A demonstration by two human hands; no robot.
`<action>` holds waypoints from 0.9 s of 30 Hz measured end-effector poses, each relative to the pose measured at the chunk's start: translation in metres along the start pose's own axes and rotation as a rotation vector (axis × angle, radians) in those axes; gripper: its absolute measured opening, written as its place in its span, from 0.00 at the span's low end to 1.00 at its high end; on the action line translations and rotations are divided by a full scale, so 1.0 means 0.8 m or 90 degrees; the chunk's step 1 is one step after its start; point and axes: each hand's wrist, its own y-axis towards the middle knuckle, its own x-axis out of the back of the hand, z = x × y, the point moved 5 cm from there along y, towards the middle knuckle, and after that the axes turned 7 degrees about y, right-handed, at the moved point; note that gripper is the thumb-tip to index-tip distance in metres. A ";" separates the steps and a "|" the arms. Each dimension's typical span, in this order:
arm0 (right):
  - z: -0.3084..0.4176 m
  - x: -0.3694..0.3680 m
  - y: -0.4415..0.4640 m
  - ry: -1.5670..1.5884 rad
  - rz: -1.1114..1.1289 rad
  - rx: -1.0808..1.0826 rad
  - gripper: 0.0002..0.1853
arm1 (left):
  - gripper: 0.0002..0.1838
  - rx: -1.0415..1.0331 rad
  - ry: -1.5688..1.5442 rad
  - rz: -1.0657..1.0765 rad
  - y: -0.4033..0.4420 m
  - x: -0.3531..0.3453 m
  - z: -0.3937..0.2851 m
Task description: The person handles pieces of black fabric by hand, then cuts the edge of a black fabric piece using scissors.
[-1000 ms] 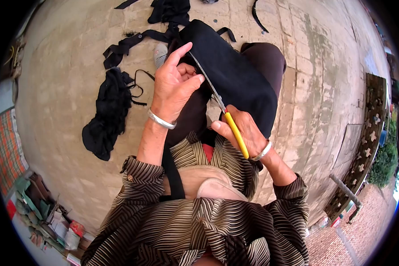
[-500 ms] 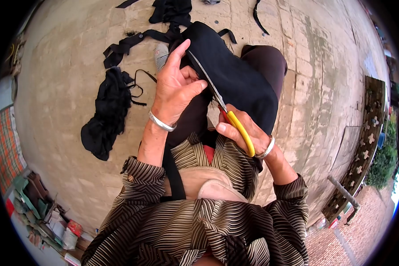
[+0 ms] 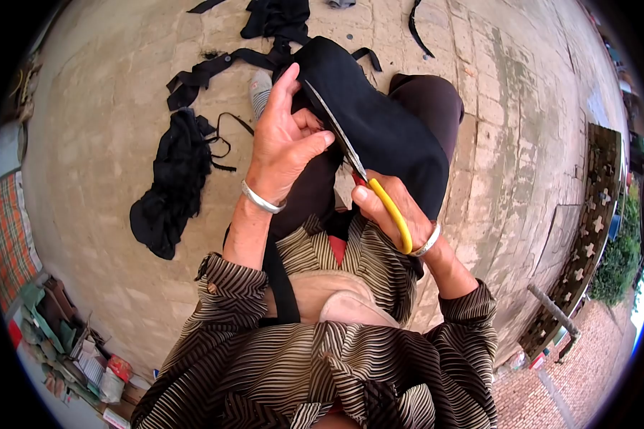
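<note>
A black cloth [image 3: 379,114] lies across my lap, reaching over my knees. My right hand [image 3: 393,209] is wrapped round the handles of a pair of scissors [image 3: 388,204], one yellow and the other partly showing red. The scissors' blades point up and left along the cloth's left edge, looking nearly closed. Beside the blades, my left hand [image 3: 286,139] pinches the cloth's edge between thumb and curled fingers, its index finger stretched upward. The pinched bit is mostly hidden by the fingers.
Crumpled black fabric [image 3: 173,186] lies on the paved ground to the left. A black strip with buttons [image 3: 200,75] and another black piece [image 3: 275,18] are ahead, with a thin black strip [image 3: 416,30] farther right. A latticed low wall [image 3: 587,236] stands at right.
My left index finger has shifted slightly left, away from the scissors' tip. My right thumb has moved a little up along the handles. The cloth stays nearly in place.
</note>
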 end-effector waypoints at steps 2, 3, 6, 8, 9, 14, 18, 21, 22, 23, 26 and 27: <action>0.003 -0.002 -0.001 -0.013 0.005 0.046 0.31 | 0.48 0.001 0.001 -0.007 -0.001 0.000 -0.001; 0.001 -0.001 0.000 -0.013 0.004 0.047 0.31 | 0.48 -0.001 -0.014 -0.007 -0.001 -0.003 -0.001; -0.003 -0.002 0.007 -0.005 0.032 0.047 0.32 | 0.50 -0.004 -0.026 -0.005 -0.001 -0.001 0.000; 0.001 -0.002 0.008 -0.012 0.039 0.053 0.25 | 0.50 -0.004 -0.024 0.000 0.000 -0.001 0.001; 0.003 -0.003 0.008 -0.012 0.039 0.053 0.25 | 0.51 -0.003 -0.029 0.001 0.000 0.000 0.001; -0.001 -0.012 0.011 0.167 0.066 0.023 0.22 | 0.52 -0.003 -0.034 0.000 0.000 0.003 0.007; 0.003 -0.009 0.009 0.173 0.025 -0.022 0.23 | 0.52 0.008 -0.044 -0.001 -0.002 0.001 0.011; -0.006 -0.006 0.009 0.171 0.041 -0.088 0.23 | 0.52 0.008 -0.051 0.008 -0.002 -0.001 0.012; -0.003 -0.004 0.008 0.161 0.041 -0.094 0.23 | 0.53 0.010 -0.048 0.010 -0.002 -0.001 0.011; -0.001 -0.004 0.007 0.151 0.043 -0.102 0.22 | 0.53 0.009 -0.048 0.010 -0.002 -0.001 0.011; 0.008 -0.005 0.013 0.038 0.042 0.058 0.23 | 0.53 -0.001 -0.050 0.010 -0.001 0.001 0.009; 0.008 -0.005 0.014 0.038 0.042 0.058 0.23 | 0.53 -0.001 -0.047 0.010 -0.001 0.002 0.009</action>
